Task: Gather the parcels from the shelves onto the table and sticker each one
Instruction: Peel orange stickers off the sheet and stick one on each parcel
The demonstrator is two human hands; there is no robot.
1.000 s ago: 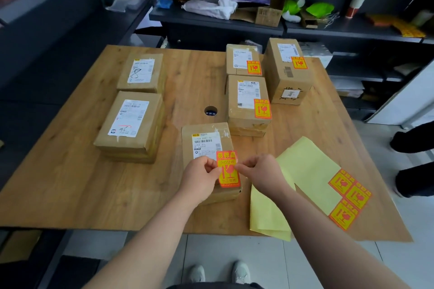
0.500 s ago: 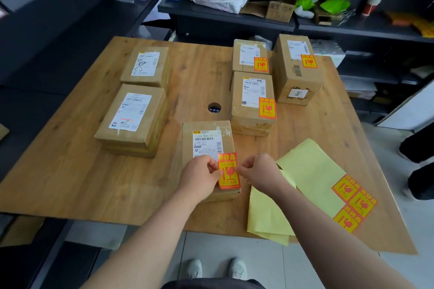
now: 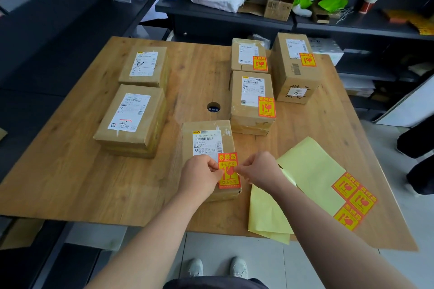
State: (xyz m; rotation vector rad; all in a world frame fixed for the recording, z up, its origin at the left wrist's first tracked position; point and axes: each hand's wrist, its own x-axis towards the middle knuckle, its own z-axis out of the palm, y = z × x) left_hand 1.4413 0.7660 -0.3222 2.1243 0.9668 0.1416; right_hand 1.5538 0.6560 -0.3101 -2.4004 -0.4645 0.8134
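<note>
Pinched the sticker (image 3: 229, 171) from both sides: left hand (image 3: 199, 176) curled on its left edge, right hand (image 3: 260, 169) curled on its right edge, fingertips closed on it. Held it over the near right corner of the near parcel (image 3: 206, 138), just below the white label there; could not tell whether already stuck down or only touching the cardboard. Found that parcel lying flat, label up, near the front of the bench (image 3: 70, 183). Just right of the right hand, found a yellow sheet (image 3: 312, 171) spread on the bench and hanging over its front edge, with three spare stickers (image 3: 354, 202) in a cluster at its right corner. Beyond the near parcel, noted a round hole (image 3: 213, 107) in the bench top. Right of the hole, counted three parcels already stickered: the middle parcel (image 3: 249, 91), the far parcel (image 3: 246, 50) behind it, and the tall parcel (image 3: 291, 70) standing just beside both. On the left side, well apart from these, saw two bare parcels bearing only white labels, the left near parcel (image 3: 133, 119) and the left far parcel (image 3: 144, 65). Past the bench, made out dark shelves (image 3: 223, 10) cluttered with bags, a box and rolls.
</note>
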